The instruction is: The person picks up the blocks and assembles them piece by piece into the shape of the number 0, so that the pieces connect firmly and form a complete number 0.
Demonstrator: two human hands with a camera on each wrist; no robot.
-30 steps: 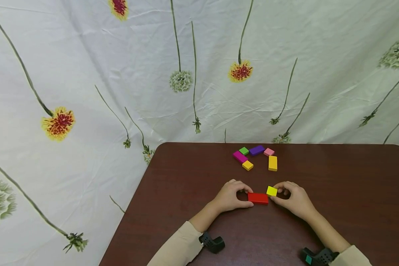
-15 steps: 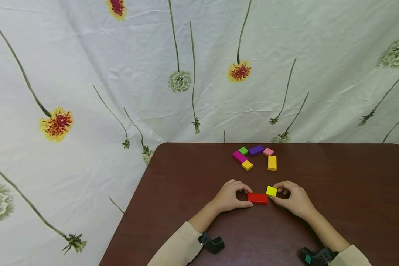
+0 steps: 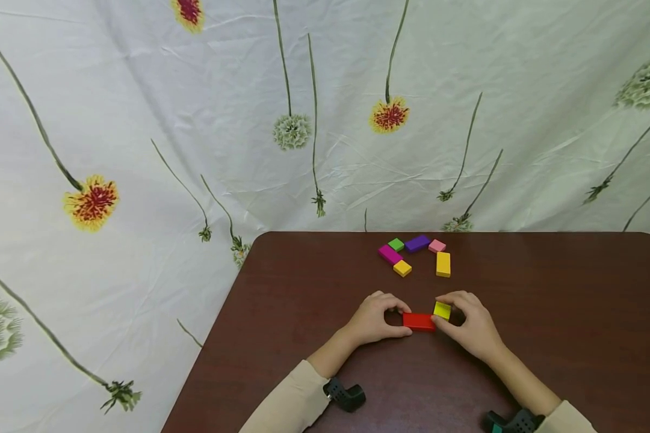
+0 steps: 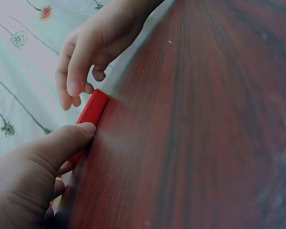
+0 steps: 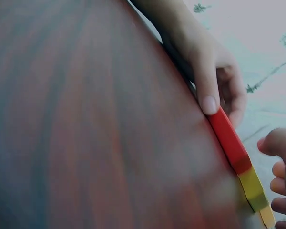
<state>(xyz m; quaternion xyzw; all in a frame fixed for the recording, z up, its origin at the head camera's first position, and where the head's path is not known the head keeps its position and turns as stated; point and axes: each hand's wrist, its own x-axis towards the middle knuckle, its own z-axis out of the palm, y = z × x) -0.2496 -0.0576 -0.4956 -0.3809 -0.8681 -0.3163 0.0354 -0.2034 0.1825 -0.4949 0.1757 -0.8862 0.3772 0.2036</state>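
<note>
My left hand (image 3: pixel 376 319) grips the left end of a red rectangular block (image 3: pixel 419 322) between thumb and fingers on the table. Against the red block's right end, towards its far side, sits a small yellow block (image 3: pixel 442 310). The right wrist view shows the yellow block (image 5: pixel 252 188) touching the red one (image 5: pixel 233 140). My right hand (image 3: pixel 473 325) hovers over the yellow block, thumb and forefinger spread on either side of it. In the right wrist view its thumb (image 5: pixel 271 143) is apart from both blocks. From the left wrist, the yellow block is mostly hidden.
Farther back on the brown table (image 3: pixel 303 282) lie a magenta block (image 3: pixel 391 254), a green block (image 3: pixel 396 245), a purple block (image 3: pixel 417 243), a pink block (image 3: pixel 437 245), a small orange-yellow block (image 3: pixel 402 268) and a longer one (image 3: pixel 443 264). A flowered cloth (image 3: pixel 222 90) hangs behind.
My right hand has let go of the yellow block's right side and shifted left over it, its thumb now in front of the red block's end. My left hand stays put.
</note>
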